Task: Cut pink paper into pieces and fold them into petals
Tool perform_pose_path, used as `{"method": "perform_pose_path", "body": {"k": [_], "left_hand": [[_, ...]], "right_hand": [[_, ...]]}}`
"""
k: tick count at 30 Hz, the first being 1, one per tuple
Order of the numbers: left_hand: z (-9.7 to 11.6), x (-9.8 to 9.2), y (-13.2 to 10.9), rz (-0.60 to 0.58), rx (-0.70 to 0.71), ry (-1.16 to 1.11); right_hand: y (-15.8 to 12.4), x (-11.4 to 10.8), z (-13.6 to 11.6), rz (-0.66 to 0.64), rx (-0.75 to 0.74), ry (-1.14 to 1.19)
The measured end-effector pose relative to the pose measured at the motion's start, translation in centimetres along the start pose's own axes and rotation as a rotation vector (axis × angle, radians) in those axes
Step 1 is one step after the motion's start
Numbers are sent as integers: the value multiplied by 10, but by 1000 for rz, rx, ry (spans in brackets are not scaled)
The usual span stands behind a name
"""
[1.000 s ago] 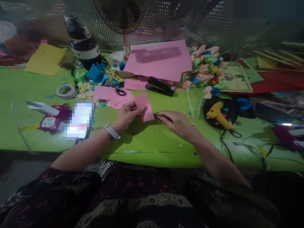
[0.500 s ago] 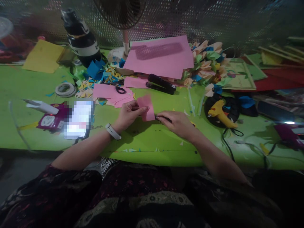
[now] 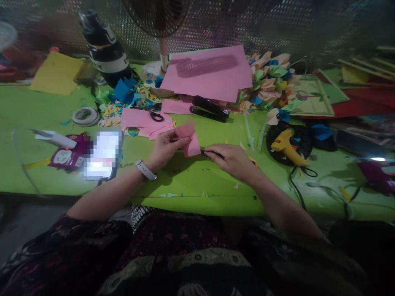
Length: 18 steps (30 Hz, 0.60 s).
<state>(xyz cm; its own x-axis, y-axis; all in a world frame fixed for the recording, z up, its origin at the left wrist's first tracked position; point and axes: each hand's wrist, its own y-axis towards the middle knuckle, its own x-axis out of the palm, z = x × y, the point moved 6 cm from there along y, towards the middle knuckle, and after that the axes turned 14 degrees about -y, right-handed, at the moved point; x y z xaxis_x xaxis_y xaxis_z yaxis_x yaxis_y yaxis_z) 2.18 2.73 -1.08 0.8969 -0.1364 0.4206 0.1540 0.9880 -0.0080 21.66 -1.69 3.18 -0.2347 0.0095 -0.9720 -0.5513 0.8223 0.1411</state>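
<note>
Over the front middle of the green table, my left hand (image 3: 166, 149) pinches a small pink paper piece (image 3: 191, 144), which has a crease or overlapping layer near its top. The thumb lies across the paper's face. My right hand (image 3: 230, 158) is closed around a slim dark tool (image 3: 203, 152), its tip beside the paper's lower right edge. Most of that tool is hidden in the fingers, so its kind cannot be made out. Behind the left hand lie cut pink sheets (image 3: 135, 119) with black-handled scissors (image 3: 156, 116) on them. A black stapler (image 3: 211, 109) lies just beyond.
Large pink sheets (image 3: 210, 78) and paper flowers (image 3: 271, 82) lie at the back. A yellow glue gun (image 3: 285, 146) rests right, near cables. On the left are a lit phone (image 3: 103, 154), a tape roll (image 3: 85, 116) and a dark bottle (image 3: 108, 53). Scraps are scattered about.
The pink paper and my left hand have shifted slightly left, and the paper's upper part tilts more to the left. My right hand has barely moved.
</note>
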Motion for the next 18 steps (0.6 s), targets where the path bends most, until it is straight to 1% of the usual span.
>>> {"method": "perform_pose_path", "body": {"k": [5,11,18], "left_hand": [[-2,3,0,-7,-30,-7],[-2,1,0,-13,-18,-10],[-3,2,-1,6,-21,-3]], "right_hand": [[1,3,0,-1,35,21],[1,4,-1,-40,18,43],[2,3,-4,-48,67,44]]}}
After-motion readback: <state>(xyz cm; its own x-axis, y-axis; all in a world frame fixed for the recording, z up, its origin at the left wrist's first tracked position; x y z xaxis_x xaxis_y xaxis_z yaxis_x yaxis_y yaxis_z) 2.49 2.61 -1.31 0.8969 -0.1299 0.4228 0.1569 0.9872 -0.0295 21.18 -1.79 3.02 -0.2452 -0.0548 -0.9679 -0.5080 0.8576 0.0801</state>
